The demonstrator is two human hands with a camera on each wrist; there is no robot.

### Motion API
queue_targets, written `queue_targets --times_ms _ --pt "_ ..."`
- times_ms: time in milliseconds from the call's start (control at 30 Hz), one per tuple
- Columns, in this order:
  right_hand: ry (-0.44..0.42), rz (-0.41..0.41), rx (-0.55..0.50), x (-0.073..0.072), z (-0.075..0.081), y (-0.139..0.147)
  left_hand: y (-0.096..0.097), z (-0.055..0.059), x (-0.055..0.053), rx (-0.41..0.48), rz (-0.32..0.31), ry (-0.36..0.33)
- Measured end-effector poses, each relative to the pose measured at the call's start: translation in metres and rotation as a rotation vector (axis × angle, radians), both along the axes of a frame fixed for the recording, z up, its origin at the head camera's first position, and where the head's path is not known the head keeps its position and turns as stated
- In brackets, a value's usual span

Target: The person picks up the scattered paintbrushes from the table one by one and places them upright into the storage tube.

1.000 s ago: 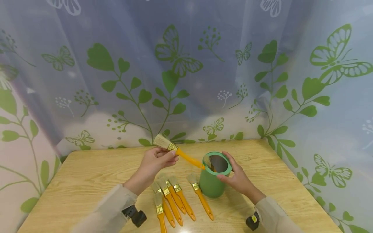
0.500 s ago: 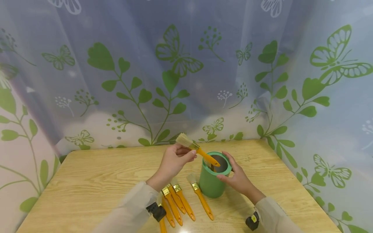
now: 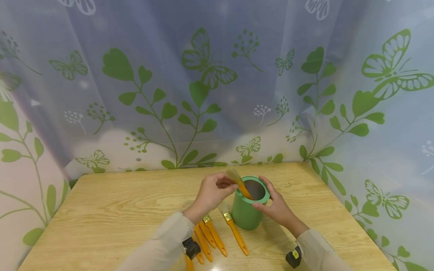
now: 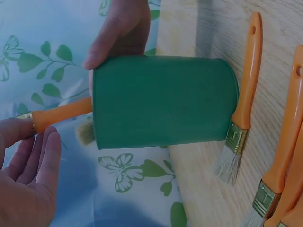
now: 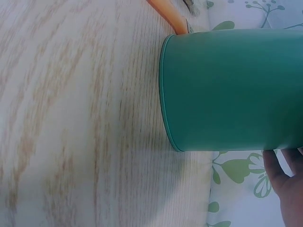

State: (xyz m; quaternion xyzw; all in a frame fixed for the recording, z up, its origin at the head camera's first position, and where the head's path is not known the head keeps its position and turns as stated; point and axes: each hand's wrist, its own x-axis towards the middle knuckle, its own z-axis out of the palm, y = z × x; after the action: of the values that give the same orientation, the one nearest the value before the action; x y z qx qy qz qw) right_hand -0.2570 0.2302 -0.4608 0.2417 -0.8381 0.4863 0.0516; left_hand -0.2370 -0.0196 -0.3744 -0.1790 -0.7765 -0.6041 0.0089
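Observation:
My left hand (image 3: pixel 213 192) pinches a paintbrush (image 4: pixel 61 113) near its metal band, bristles up. The orange handle points down into the mouth of a green can (image 3: pixel 246 214), its lower end hidden inside. My right hand (image 3: pixel 276 205) holds the upright can by the rim from the right, fingers at the back and thumb at the front. In the left wrist view, the bristles of a second paintbrush (image 4: pixel 85 133) stick out over the rim. In the right wrist view, the fingers (image 5: pixel 277 170) lie against the can wall.
One loose paintbrush (image 3: pixel 236 235) lies on the wooden table (image 3: pixel 129 210) just left of the can. Several more paintbrushes (image 3: pixel 215 235) lie bunched further left, partly under my left forearm. A patterned curtain (image 3: pixel 217 113) hangs behind the table.
My left hand has moved right, carrying the paintbrush to the can. The brush has tipped steeper, and its handle has gone into the mouth. My right hand and the can stay put.

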Motion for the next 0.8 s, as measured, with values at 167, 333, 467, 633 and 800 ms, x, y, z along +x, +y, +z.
queue_targets --times_ms 167,333,467,633,800 --pt "0.002 0.002 -0.006 -0.001 -0.001 0.0 -0.001 -0.005 -0.001 -0.011 -0.006 -0.007" --pt "0.001 -0.001 -0.009 0.001 0.001 -0.002 -0.015 -0.012 -0.001 -0.004 0.015 -0.029" --pt "0.008 -0.002 -0.005 0.002 0.001 -0.002 -0.033 -0.016 -0.001 0.027 0.059 -0.071" --pt "0.02 -0.005 -0.003 0.0 0.001 -0.001 -0.057 -0.026 -0.001 0.052 0.131 -0.131" --pt "0.015 -0.006 -0.004 0.0 0.0 0.0 -0.082 -0.04 0.001 0.033 0.193 -0.181"
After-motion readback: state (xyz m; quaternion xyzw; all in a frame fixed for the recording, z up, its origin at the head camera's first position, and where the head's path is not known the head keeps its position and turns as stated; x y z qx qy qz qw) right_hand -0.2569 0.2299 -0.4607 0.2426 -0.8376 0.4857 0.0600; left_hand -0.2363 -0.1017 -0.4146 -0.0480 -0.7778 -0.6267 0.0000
